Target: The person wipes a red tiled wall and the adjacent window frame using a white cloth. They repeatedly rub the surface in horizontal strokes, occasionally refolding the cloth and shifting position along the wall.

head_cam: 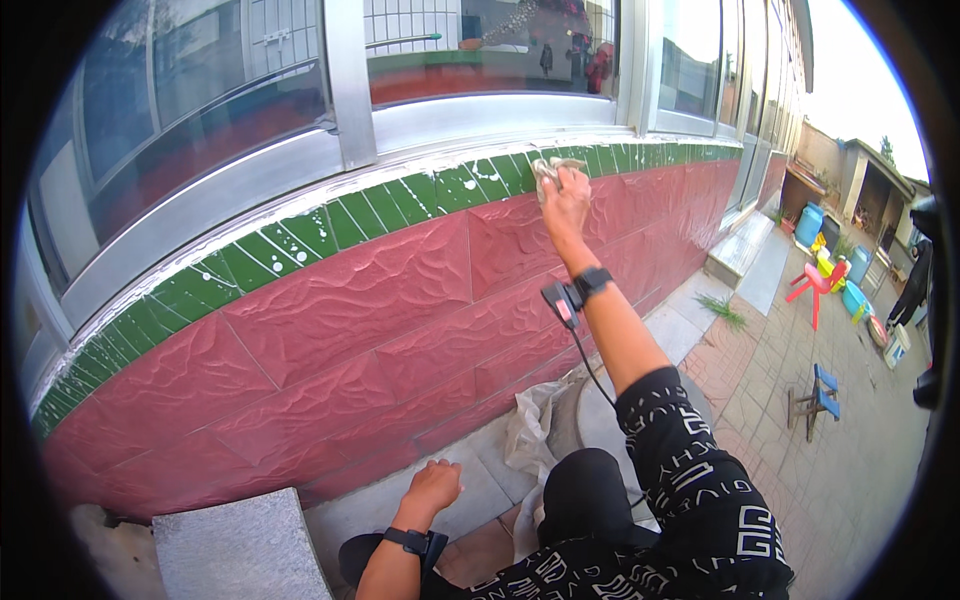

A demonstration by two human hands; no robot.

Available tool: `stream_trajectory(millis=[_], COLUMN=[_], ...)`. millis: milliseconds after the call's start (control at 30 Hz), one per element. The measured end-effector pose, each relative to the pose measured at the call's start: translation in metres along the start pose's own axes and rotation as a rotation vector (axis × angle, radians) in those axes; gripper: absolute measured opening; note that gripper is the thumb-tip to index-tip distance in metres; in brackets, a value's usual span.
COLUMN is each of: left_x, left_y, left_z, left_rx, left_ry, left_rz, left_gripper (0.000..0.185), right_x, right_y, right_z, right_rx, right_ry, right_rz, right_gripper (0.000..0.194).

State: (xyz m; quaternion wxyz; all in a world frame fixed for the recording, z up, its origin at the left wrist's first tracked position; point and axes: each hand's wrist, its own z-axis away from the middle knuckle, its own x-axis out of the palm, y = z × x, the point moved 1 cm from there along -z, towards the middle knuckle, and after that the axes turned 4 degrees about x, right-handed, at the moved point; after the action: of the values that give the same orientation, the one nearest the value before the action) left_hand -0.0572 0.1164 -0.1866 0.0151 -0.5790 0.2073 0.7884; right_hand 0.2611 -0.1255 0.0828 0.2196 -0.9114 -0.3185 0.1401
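Note:
My right hand [567, 196] grips a crumpled light cloth [551, 171] and presses it against the green tile ledge [382, 210] under the windows. White splashes and pale joint lines mark the tiles, and a rough white strip [300, 206] runs along the window frame [480, 120]. Below the ledge is a wall of red embossed tiles [337, 292]. My left hand [436, 484] is loosely closed over my left knee, low in front of the wall, with nothing visible in it. Each wrist wears a black strap with a small device.
A grey stone block [236, 547] stands at lower left. Crumpled plastic sheeting [531, 427] lies by a round stone [600, 420] near my knee. To the right are a small blue folding stool [825, 390], a red plastic chair [817, 281], tubs, stone steps [739, 247] and another person's dark-clothed legs [910, 292].

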Motion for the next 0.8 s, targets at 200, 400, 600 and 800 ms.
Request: stream_trajectory(millis=[200, 400, 600, 800], left_x=[0.002, 0.004, 0.002, 0.007], left_y=[-0.005, 0.002, -0.008, -0.019], left_z=[-0.003, -0.004, 0.002, 0.019], left_rx=[0.011, 0.042, -0.010, -0.034], left_ry=[0.054, 0.030, 0.043, 0.104], left_rz=[0.017, 0.005, 0.055, 0.095], left_gripper=[0.035, 0.034, 0.034, 0.033], right_x=[0.037, 0.026, 0.029, 0.010], right_y=[-0.089, -0.071, -0.064, -0.091], right_z=[0.047, 0.052, 0.047, 0.032], right_rx=[-0.080, -0.311, -0.222, -0.100], right_ry=[-0.045, -0.089, -0.148, -0.302], right_rz=[0.029, 0.183, 0.189, 0.039], right_gripper=[0.018, 0.020, 0.019, 0.028])
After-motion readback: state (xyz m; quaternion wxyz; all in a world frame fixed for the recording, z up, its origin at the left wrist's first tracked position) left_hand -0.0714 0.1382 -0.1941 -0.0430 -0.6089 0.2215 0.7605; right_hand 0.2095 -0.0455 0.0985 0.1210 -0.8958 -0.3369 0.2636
